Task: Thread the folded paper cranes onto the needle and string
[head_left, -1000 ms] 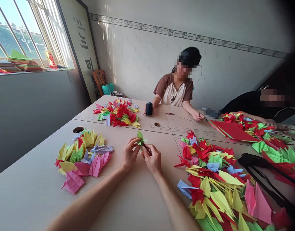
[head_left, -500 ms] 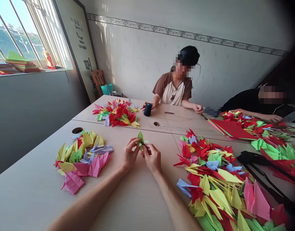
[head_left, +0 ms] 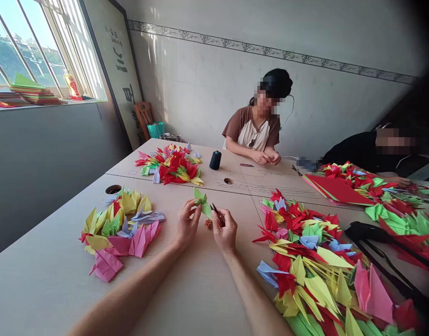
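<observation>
A light green folded paper crane is pinched in the fingers of my left hand, its wings spread. My right hand is closed around small dark thread snips, whose two pointed tips stand slightly apart beside the crane's lower wing. Below and between the hands, a small cluster of orange-red beads rests on the table. Left of my hands lies a ring of yellow, pink, blue and green paper cranes. A larger pile of mixed cranes spreads by my right forearm.
Across the table sits a person with both hands together near a dark thread cone. Another crane pile lies far left. Dark threads stretch over the tabletop. A second person is at right, behind red paper sheets.
The green crane has turned and shifted slightly left in my left hand. The snips now show clear of it. The person opposite has drawn a hand from the thread cone to the other hand.
</observation>
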Demonstrator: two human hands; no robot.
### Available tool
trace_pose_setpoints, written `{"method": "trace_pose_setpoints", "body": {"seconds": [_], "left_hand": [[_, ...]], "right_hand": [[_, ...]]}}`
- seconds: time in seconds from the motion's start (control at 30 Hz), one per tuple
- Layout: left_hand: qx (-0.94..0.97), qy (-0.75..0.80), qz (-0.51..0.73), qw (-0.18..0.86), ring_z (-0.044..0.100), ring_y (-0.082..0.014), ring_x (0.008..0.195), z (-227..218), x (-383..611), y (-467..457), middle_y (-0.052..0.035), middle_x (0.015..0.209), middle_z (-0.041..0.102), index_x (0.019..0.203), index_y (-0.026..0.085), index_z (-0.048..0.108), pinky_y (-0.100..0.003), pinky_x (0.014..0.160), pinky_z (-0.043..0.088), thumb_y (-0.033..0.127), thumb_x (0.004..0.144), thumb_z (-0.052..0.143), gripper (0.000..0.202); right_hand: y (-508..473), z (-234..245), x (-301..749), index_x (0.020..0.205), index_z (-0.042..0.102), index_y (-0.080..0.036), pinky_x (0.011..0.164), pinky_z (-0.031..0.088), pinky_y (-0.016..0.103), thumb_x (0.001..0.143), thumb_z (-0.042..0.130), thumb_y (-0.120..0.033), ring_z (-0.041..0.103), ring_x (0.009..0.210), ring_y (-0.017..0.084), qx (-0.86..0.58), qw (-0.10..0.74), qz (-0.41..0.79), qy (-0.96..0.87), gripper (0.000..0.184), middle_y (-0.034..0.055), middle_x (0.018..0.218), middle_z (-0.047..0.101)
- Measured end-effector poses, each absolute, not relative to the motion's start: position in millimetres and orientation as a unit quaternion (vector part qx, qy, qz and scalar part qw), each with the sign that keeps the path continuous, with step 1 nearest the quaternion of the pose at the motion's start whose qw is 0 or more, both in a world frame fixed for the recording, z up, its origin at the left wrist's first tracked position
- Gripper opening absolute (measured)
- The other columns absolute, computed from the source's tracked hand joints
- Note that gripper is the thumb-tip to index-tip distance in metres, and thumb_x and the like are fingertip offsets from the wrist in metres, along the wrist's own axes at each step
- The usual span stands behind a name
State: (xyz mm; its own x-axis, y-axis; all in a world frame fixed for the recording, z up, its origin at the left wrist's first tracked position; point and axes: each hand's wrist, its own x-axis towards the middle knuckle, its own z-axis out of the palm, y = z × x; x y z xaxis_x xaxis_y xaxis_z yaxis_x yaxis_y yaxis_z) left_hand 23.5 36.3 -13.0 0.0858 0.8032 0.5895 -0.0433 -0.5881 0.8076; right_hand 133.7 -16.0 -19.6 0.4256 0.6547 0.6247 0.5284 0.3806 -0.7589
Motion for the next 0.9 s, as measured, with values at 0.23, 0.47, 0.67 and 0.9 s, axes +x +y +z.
{"method": "trace_pose_setpoints", "body": {"seconds": [0.23,0.47,0.67,0.9], "left_hand": [[0.642,0.262,0.606,0.389,0.058,-0.0166,0.092,-11.2,25.2,31.3,-0.006,0.1,0.058,0.102,0.019,0.06,-0.03,0.078,0.053,0.021,0.082,0.053,0.021],[0.597,0.282,0.606,0.444,0.061,-0.0136,0.076,-20.5,29.4,33.7,-0.0033,0.087,0.062,0.114,0.02,0.055,-0.027,0.067,0.055,0.028,0.083,0.056,0.032],[0.595,0.27,0.588,0.477,0.061,-0.0135,0.076,-27.2,34.2,29.5,-0.0044,0.091,0.064,0.128,0.02,0.046,-0.026,0.066,0.055,0.029,0.081,0.059,0.05],[0.612,0.267,0.576,0.471,0.061,-0.0148,0.076,-27.4,34.5,27.4,-0.0055,0.094,0.065,0.108,0.017,0.06,-0.027,0.064,0.055,0.028,0.082,0.058,0.029]], "right_hand": [[-11.8,-26.4,141.2,0.093,0.059,-0.013,0.054,0.046,0.022,0.086,0.051,-0.041,0.057,0.06,0.012,-0.582,0.681,0.066,-0.44,0.03,0.0068,0.08,0.065],[-8.6,-25.0,136.7,0.096,0.059,-0.012,0.054,0.051,0.023,0.077,0.061,-0.046,0.063,0.063,0.014,-0.554,0.694,0.176,-0.425,0.039,0.0091,0.086,0.066],[-9.8,-24.8,130.2,0.095,0.057,-0.015,0.045,0.05,0.023,0.078,0.06,-0.047,0.061,0.047,0.013,-0.517,0.689,0.263,-0.435,0.037,0.0008,0.063,0.064],[-9.5,-26.5,131.3,0.089,0.058,-0.015,0.043,0.049,0.021,0.08,0.059,-0.044,0.059,0.047,0.011,-0.521,0.693,0.227,-0.442,0.031,0.0015,0.069,0.063]]}}
